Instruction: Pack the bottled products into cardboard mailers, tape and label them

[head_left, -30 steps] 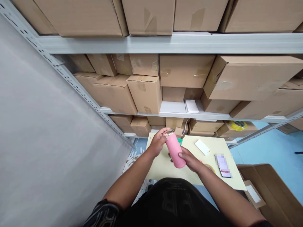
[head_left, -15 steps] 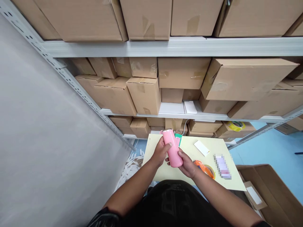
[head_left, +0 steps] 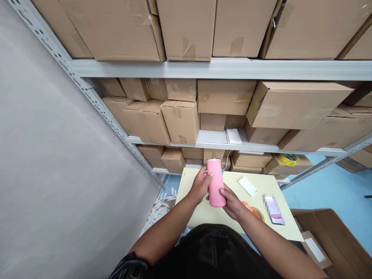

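Between my two hands is a pink tumbler [head_left: 216, 186] with a silver rim at its far end, held up over the pale yellow table. My left hand [head_left: 200, 185] wraps its upper left side, thumb lying across the front. Lower down, my right hand [head_left: 231, 202] grips the right side near the base, with fingers going behind it. A small bit of a green item [head_left: 223, 170] peeks out behind the tumbler; most of it is hidden. Just right of my right wrist lies an orange tape dispenser [head_left: 253, 209] with a roll of tape, partly covered by my forearm.
On the table [head_left: 200, 217] lie a white box [head_left: 247, 186] and a phone [head_left: 274, 209] with a blurred screen. Shelves [head_left: 209, 69] of cardboard boxes rise ahead, one bearing yellow tape [head_left: 288, 159]. An open carton [head_left: 334, 232] stands at right, white scraps [head_left: 159, 211] at left.
The tumbler has turned more upright and shifted slightly right, covering most of the green item behind it. Both hands keep their hold. The camera view has tilted up a little.
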`<control>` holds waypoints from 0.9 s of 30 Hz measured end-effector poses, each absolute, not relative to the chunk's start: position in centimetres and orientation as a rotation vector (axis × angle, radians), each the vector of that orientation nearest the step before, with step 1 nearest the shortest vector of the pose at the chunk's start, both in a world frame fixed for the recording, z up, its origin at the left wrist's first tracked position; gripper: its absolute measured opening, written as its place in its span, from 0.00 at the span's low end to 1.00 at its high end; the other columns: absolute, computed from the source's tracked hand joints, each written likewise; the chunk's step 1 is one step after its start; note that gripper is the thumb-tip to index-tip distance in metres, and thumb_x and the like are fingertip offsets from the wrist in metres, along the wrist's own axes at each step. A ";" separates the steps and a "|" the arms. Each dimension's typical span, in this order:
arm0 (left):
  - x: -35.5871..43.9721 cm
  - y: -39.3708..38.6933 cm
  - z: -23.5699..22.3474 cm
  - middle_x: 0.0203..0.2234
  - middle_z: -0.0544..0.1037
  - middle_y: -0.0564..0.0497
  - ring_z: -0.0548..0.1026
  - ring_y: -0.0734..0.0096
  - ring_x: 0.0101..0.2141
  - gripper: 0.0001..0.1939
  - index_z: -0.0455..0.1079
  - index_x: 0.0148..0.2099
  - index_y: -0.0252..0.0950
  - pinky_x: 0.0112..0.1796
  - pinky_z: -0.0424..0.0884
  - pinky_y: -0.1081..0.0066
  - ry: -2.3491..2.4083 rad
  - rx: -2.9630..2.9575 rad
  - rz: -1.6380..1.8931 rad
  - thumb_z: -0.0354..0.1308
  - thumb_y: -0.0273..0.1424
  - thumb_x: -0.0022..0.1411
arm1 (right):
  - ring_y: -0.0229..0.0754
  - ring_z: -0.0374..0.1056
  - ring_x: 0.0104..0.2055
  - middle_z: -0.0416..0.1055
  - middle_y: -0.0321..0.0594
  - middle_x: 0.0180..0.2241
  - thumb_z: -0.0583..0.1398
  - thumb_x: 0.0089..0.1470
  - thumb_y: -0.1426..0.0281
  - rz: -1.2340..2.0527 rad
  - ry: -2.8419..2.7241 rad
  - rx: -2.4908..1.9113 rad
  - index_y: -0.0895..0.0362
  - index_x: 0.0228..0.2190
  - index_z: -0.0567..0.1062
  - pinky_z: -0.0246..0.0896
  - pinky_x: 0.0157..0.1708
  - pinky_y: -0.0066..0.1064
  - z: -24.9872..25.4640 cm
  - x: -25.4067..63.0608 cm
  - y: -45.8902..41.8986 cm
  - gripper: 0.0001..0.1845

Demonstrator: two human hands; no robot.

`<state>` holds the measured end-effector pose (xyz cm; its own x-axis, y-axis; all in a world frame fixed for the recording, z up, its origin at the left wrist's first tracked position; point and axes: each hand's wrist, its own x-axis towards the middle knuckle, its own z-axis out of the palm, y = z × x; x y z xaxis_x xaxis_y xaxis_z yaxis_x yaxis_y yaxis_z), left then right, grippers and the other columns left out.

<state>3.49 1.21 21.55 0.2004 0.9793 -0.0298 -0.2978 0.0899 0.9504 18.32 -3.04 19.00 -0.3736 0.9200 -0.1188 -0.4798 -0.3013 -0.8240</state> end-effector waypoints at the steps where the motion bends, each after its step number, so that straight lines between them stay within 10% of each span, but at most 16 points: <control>1: 3.5 1.1 21.7 0.34 0.78 0.51 0.72 0.72 0.27 0.29 0.68 0.57 0.38 0.27 0.67 0.73 0.878 1.037 1.117 0.61 0.53 0.64 | 0.55 0.74 0.49 0.77 0.47 0.47 0.68 0.54 0.51 1.832 -0.893 -0.743 0.53 0.53 0.73 0.69 0.50 0.49 19.3 18.4 -3.1 0.30; 8: 4.2 0.8 21.9 0.48 0.78 0.42 0.76 0.58 0.47 0.35 0.68 0.59 0.36 0.46 0.73 0.63 0.871 1.130 1.207 0.72 0.48 0.56 | 0.54 0.71 0.50 0.77 0.44 0.46 0.74 0.46 0.54 1.434 -1.082 -1.077 0.52 0.52 0.73 0.67 0.52 0.47 19.0 17.8 -2.8 0.35; 17: 3.9 1.2 22.4 0.35 0.77 0.50 0.75 0.66 0.33 0.25 0.68 0.56 0.37 0.34 0.72 0.68 0.861 1.118 1.145 0.60 0.48 0.65 | 0.57 0.72 0.51 0.78 0.46 0.46 0.64 0.55 0.50 1.820 -0.875 -0.743 0.54 0.50 0.75 0.68 0.51 0.48 19.7 18.2 -2.8 0.27; 27: 3.6 0.9 22.6 0.45 0.78 0.44 0.76 0.58 0.44 0.31 0.70 0.57 0.36 0.45 0.72 0.63 0.876 1.279 1.136 0.65 0.52 0.62 | 0.54 0.71 0.53 0.76 0.45 0.50 0.69 0.53 0.54 1.614 -0.971 -0.836 0.51 0.55 0.70 0.68 0.52 0.46 20.1 17.8 -3.1 0.31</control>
